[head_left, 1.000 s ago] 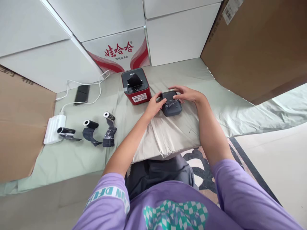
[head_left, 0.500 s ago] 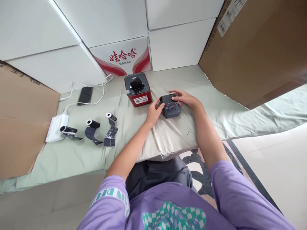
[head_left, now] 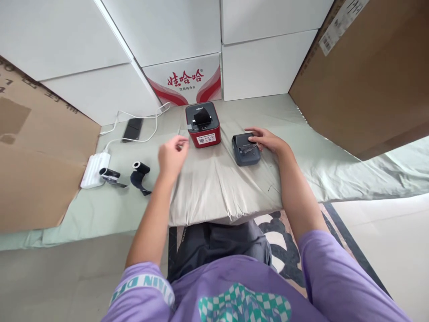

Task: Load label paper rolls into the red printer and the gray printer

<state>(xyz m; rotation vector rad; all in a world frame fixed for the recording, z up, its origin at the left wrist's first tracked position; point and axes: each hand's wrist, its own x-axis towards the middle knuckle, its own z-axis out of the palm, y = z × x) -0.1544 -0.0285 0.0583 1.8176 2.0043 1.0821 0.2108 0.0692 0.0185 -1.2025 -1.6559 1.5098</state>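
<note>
The left hand (head_left: 171, 156), fingers curled narrowly (whether they pinch anything, I cannot tell), is just left of the red printer (head_left: 206, 137). The right hand (head_left: 268, 140) is loosely spread, its thumb on top of the small grey printer (head_left: 248, 156), which sits on the pale cloth (head_left: 211, 190) to the right of the red one.

Right hand on dark device (head_left: 247, 154), red-sided printer (head_left: 203, 125) nearby

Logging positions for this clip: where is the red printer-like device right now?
In the head view, the red device stands left of the dark grey one, before the box with red lettering.
</note>
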